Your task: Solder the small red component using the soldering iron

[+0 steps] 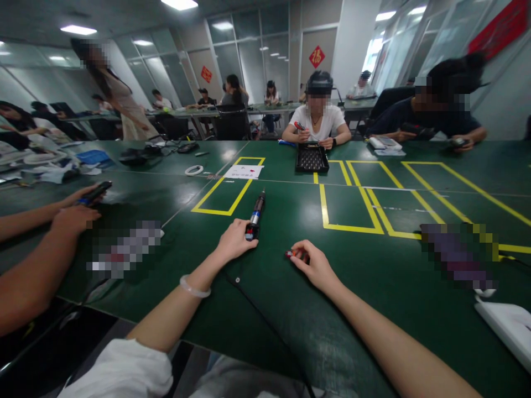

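- Far left: a neighbouring person's hands (77, 215), one on a dark tool with a blue band (93, 193); just nearer, one blurred object (128, 249), its identity indistinct.
- Left of centre: one white coil (193, 171) on the green surface (282, 309).
- Left hand (236, 240): forearm reaching in from the lower left, one pale bracelet (194, 287) at the wrist; thumb and fingers closed around the rear of one pen-shaped tool (258, 205), whose thin tip points away toward the far side.
- Below this hand: one black cord (265, 318) running to the near edge, with one small ring (237, 280) just beside it.
- Beyond the tool: one white sheet (244, 171) across a yellow tape outline (211, 211).
- Right hand (317, 265): forearm entering from the lower right, fingers curled, thumb and fingertips pinched on one small red piece (289, 254), apart from the tool.
- Far side, centre: one black tray (313, 169) before a seated person (318, 119), containing rows of small light spots, too small to count.
- Right: more yellow tape outlines (352, 228), one dark blurred object (456, 254) and one white object (508, 326) at the edge.
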`<state>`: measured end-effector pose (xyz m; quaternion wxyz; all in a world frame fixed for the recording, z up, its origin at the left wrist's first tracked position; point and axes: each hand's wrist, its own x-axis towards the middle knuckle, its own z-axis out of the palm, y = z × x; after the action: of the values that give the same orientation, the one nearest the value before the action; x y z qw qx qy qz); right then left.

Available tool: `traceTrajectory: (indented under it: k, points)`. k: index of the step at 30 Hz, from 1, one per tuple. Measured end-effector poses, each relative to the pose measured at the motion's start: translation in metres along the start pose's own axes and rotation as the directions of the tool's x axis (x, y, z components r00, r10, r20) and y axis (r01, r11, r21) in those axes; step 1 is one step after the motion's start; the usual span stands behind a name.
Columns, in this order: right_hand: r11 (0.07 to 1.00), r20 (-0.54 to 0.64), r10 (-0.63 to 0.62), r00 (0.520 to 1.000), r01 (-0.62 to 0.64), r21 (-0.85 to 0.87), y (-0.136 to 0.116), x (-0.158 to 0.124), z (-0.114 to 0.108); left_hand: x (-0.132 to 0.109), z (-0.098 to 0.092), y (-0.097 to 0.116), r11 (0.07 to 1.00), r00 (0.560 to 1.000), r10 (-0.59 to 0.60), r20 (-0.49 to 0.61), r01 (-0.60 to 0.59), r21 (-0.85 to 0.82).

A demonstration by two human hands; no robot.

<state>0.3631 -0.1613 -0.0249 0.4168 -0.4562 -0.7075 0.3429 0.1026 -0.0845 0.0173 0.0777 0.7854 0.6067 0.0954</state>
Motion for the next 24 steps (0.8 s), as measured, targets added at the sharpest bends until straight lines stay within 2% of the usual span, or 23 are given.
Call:
traceTrajectory:
  k: [5,9,14,21,24]
  points:
    - [0.996,-0.012,-0.04,0.999,0.039,-0.074,-0.005,-0.003,0.001,-0.028,0.011,0.053,0.978,0.979,0.204,0.011,-0.203,-0.05]
    - [0.98,-0.022,-0.077,0.997,0.071,-0.186,-0.011,-0.005,0.003,-0.039,0.013,0.074,0.952,0.952,0.305,0.018,-0.304,-0.04]
    - [0.966,-0.002,-0.086,0.996,0.082,-0.245,-0.009,-0.005,0.005,-0.04,0.009,0.076,0.942,0.942,0.332,0.053,-0.328,-0.069]
    - [0.968,-0.046,-0.078,0.996,0.065,-0.243,-0.01,-0.003,0.004,-0.039,0.008,0.074,0.941,0.94,0.334,0.065,-0.327,-0.089]
    - [0.963,-0.001,-0.091,0.996,0.088,-0.256,-0.009,-0.002,0.007,-0.04,0.009,0.074,0.938,0.939,0.34,0.06,-0.334,-0.093]
